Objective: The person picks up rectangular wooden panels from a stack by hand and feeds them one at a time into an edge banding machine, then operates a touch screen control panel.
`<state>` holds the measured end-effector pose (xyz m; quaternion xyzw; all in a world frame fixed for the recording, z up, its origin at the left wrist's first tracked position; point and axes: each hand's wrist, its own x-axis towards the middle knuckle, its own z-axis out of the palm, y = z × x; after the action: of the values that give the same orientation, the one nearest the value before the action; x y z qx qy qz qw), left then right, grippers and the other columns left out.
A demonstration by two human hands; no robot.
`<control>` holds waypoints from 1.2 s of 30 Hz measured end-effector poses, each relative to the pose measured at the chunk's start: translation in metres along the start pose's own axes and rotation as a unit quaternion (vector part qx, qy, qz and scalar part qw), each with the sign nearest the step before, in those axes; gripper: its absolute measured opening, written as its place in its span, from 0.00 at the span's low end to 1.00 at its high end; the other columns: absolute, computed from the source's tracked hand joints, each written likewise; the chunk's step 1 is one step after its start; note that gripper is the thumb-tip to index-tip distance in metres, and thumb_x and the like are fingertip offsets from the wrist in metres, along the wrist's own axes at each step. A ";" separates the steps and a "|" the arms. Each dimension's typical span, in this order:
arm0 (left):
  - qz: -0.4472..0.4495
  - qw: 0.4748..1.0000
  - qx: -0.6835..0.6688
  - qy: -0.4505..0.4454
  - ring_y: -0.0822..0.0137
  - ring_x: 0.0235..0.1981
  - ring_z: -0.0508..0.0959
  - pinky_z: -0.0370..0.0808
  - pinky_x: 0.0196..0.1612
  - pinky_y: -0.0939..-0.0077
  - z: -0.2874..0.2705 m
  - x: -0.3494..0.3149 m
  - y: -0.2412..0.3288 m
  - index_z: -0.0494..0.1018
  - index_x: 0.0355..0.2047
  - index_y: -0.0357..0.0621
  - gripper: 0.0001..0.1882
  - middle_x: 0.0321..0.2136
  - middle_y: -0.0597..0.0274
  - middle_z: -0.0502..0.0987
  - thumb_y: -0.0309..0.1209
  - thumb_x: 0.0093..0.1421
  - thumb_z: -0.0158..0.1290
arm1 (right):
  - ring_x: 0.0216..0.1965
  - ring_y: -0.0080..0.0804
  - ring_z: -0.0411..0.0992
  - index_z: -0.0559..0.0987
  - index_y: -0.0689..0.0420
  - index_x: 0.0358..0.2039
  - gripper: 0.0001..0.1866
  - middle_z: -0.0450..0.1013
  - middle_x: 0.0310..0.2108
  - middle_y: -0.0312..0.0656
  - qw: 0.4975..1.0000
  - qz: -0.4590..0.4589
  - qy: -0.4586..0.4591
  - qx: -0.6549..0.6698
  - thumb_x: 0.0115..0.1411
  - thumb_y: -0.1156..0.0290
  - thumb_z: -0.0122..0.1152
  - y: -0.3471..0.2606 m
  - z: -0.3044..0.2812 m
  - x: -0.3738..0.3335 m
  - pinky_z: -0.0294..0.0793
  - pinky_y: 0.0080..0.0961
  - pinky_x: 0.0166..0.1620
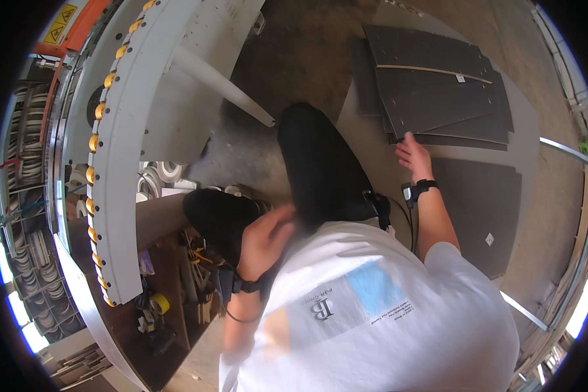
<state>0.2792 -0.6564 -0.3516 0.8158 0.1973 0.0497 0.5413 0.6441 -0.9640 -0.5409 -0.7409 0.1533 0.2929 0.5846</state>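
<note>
Beside my thigh, my left hand [266, 236] is slightly blurred, its fingers stretched out with nothing seen in them. My right hand [413, 159] reaches out with loosely spread fingers and holds nothing I can see. Its fingertips are close to the near corner of a stack of dark grey panels [438, 98]; whether they touch I cannot tell. The panels lie unevenly over one another, and a thin pale strip [431, 72] runs across them. Nearer to me on the right lies another dark grey panel [480, 202] with a small white label [489, 240].
At the left stands a large grey machine [127, 196] with a row of yellow rollers [93, 144]. A slanted grey bar [222, 85] juts from it toward my knee. Below, a wooden compartment [176, 281] holds tools and a yellow tape roll [159, 302]. Racks of coiled edging [36, 255] stand farther left.
</note>
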 end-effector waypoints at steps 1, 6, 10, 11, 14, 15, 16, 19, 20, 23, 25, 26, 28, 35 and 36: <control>0.002 1.000 0.006 -0.002 0.55 0.54 0.89 0.83 0.57 0.68 0.000 0.000 0.000 0.82 0.62 0.37 0.21 0.55 0.46 0.87 0.24 0.69 0.66 | 0.56 0.37 0.83 0.82 0.60 0.60 0.36 0.83 0.57 0.46 0.995 0.021 -0.002 0.094 0.72 0.38 0.67 -0.004 -0.005 0.010 0.82 0.34 0.51; 0.019 0.999 0.039 -0.015 0.57 0.53 0.89 0.82 0.59 0.68 0.000 0.004 0.001 0.79 0.62 0.33 0.20 0.53 0.47 0.88 0.21 0.70 0.63 | 0.63 0.39 0.80 0.77 0.62 0.66 0.35 0.80 0.62 0.48 0.978 0.033 0.014 0.206 0.71 0.49 0.75 0.001 -0.002 0.033 0.82 0.36 0.57; 0.000 1.000 0.015 -0.014 0.54 0.55 0.88 0.82 0.59 0.67 0.009 0.010 0.001 0.82 0.61 0.36 0.20 0.55 0.46 0.87 0.25 0.70 0.65 | 0.62 0.38 0.79 0.79 0.56 0.62 0.31 0.80 0.59 0.44 0.972 0.099 -0.096 0.190 0.68 0.49 0.77 0.021 0.010 0.009 0.82 0.38 0.58; -0.008 1.000 0.006 -0.017 0.52 0.56 0.88 0.83 0.59 0.66 0.011 0.011 0.001 0.83 0.61 0.38 0.20 0.56 0.46 0.87 0.27 0.69 0.66 | 0.61 0.38 0.79 0.79 0.55 0.61 0.31 0.81 0.59 0.43 0.968 0.106 -0.116 0.194 0.68 0.48 0.77 0.023 0.010 0.005 0.82 0.39 0.59; -0.002 1.000 0.006 -0.030 0.52 0.57 0.88 0.82 0.60 0.65 0.016 0.013 0.004 0.83 0.61 0.38 0.20 0.57 0.46 0.87 0.28 0.70 0.65 | 0.60 0.37 0.79 0.80 0.51 0.60 0.30 0.82 0.57 0.41 0.960 0.109 -0.082 0.243 0.68 0.45 0.76 0.022 0.002 0.008 0.81 0.40 0.61; -0.003 0.999 0.004 -0.035 0.51 0.57 0.88 0.82 0.59 0.65 0.016 0.013 0.006 0.83 0.61 0.38 0.20 0.57 0.45 0.87 0.28 0.70 0.65 | 0.60 0.37 0.78 0.81 0.50 0.60 0.30 0.82 0.57 0.40 0.948 0.085 -0.054 0.303 0.68 0.45 0.75 0.016 -0.003 0.017 0.80 0.39 0.62; -0.005 0.999 0.007 -0.038 0.51 0.56 0.88 0.83 0.59 0.64 0.015 0.014 0.008 0.83 0.60 0.38 0.20 0.57 0.45 0.87 0.28 0.70 0.66 | 0.59 0.36 0.78 0.81 0.49 0.60 0.29 0.82 0.57 0.40 0.932 0.051 -0.025 0.358 0.68 0.44 0.75 0.012 -0.008 0.025 0.80 0.39 0.62; 0.019 0.998 0.045 -0.048 0.49 0.56 0.87 0.83 0.59 0.63 0.006 0.019 0.018 0.83 0.60 0.39 0.20 0.56 0.45 0.87 0.27 0.69 0.66 | 0.51 0.33 0.82 0.83 0.50 0.55 0.21 0.85 0.49 0.38 0.947 0.070 -0.059 0.309 0.69 0.52 0.76 0.001 -0.024 0.031 0.82 0.36 0.57; 0.031 0.996 0.064 -0.046 0.48 0.56 0.87 0.83 0.60 0.63 0.003 0.023 0.023 0.83 0.60 0.40 0.20 0.55 0.45 0.87 0.27 0.68 0.66 | 0.49 0.33 0.83 0.84 0.51 0.54 0.20 0.85 0.47 0.39 0.954 0.088 -0.044 0.284 0.69 0.55 0.75 -0.006 -0.023 0.031 0.83 0.36 0.55; 0.095 0.989 0.114 -0.024 0.48 0.60 0.84 0.81 0.61 0.63 -0.004 0.035 0.042 0.82 0.59 0.36 0.22 0.55 0.48 0.87 0.21 0.64 0.66 | 0.41 0.31 0.86 0.86 0.53 0.51 0.14 0.87 0.42 0.37 0.959 -0.022 -0.145 0.243 0.71 0.60 0.73 -0.024 -0.015 -0.002 0.87 0.30 0.45; 0.153 0.972 0.179 0.017 0.44 0.66 0.79 0.78 0.65 0.56 -0.005 0.046 0.058 0.80 0.62 0.38 0.28 0.61 0.48 0.84 0.25 0.60 0.70 | 0.42 0.31 0.87 0.85 0.57 0.55 0.17 0.87 0.45 0.38 0.940 -0.078 -0.193 0.271 0.73 0.61 0.71 -0.037 0.006 -0.036 0.87 0.30 0.47; 0.181 0.960 0.212 0.039 0.42 0.69 0.77 0.77 0.67 0.53 -0.005 0.050 0.066 0.79 0.63 0.39 0.31 0.64 0.48 0.82 0.27 0.59 0.72 | 0.45 0.31 0.86 0.84 0.57 0.58 0.19 0.87 0.48 0.38 0.949 -0.065 -0.181 0.251 0.73 0.61 0.70 -0.045 0.021 -0.052 0.87 0.30 0.48; 0.197 0.936 0.288 0.053 0.39 0.74 0.69 0.71 0.72 0.46 -0.004 0.055 0.083 0.76 0.67 0.41 0.39 0.71 0.45 0.74 0.34 0.55 0.75 | 0.47 0.31 0.85 0.84 0.56 0.58 0.19 0.86 0.50 0.38 0.944 -0.085 -0.199 0.248 0.73 0.61 0.71 -0.058 0.053 -0.083 0.87 0.31 0.48; 0.140 0.895 0.411 0.105 0.32 0.78 0.58 0.58 0.79 0.36 -0.041 0.045 0.109 0.68 0.74 0.45 0.56 0.79 0.36 0.56 0.46 0.46 0.80 | 0.54 0.31 0.82 0.80 0.56 0.63 0.25 0.82 0.55 0.38 0.897 -0.173 -0.374 0.160 0.71 0.61 0.74 -0.105 0.143 -0.178 0.84 0.32 0.53; 0.118 0.900 0.405 0.113 0.33 0.77 0.60 0.59 0.78 0.36 -0.049 0.038 0.109 0.68 0.74 0.45 0.57 0.79 0.37 0.58 0.46 0.45 0.81 | 0.54 0.30 0.82 0.81 0.56 0.62 0.24 0.82 0.55 0.38 0.882 -0.193 -0.403 0.147 0.70 0.62 0.75 -0.112 0.152 -0.189 0.84 0.32 0.53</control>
<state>0.3291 -0.6365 -0.2381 0.9709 0.1623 0.1206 0.1282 0.5210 -0.8100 -0.3604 -0.4794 -0.2003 0.4221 0.7429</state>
